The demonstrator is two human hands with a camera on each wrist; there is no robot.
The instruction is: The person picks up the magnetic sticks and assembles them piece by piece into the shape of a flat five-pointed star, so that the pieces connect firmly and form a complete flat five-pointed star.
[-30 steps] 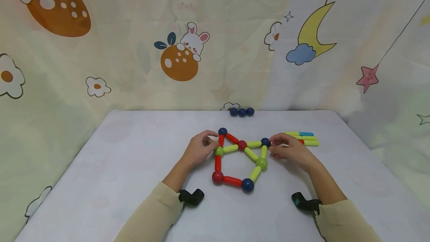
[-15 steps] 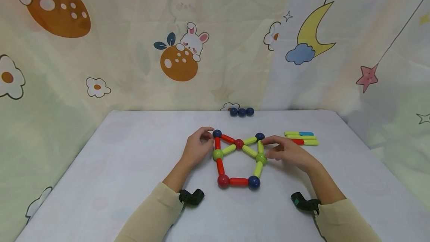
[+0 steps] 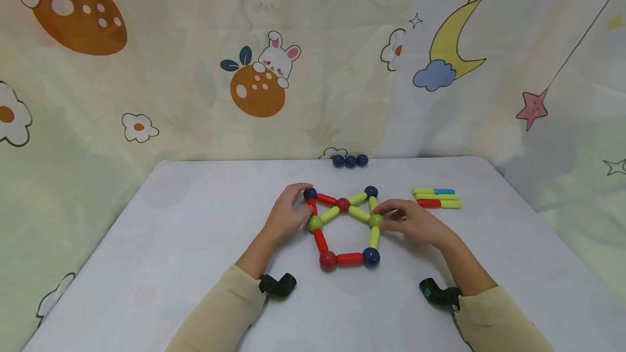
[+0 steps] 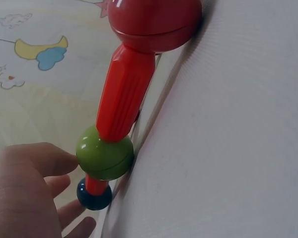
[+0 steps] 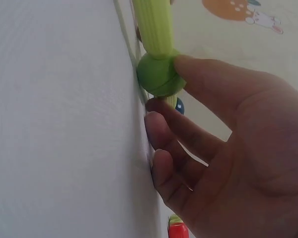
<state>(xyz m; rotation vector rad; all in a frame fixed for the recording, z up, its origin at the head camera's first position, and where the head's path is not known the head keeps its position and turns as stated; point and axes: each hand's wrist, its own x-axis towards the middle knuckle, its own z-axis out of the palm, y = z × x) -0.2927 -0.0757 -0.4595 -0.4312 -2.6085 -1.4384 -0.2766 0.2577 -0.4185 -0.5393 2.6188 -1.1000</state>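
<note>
One frame (image 3: 343,205) — fingers (image 5: 191,130) either side

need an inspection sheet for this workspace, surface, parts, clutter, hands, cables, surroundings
Surface: white tabletop, parts resting on it.
Job's things: frame of red and yellow-green rods joined by seven balls (three blue, two red, two green).
Clutter: three loose blue balls at the far edge; spare rods to the right of the frame.
Grippers: left hand touches the left green ball with its thumb; right hand grips the frame at the right green ball.
Cables: nothing seen for certain; dark line by the right sleeve is unclear.
Surroundings: cartoon-printed cloth backdrop.
</note>
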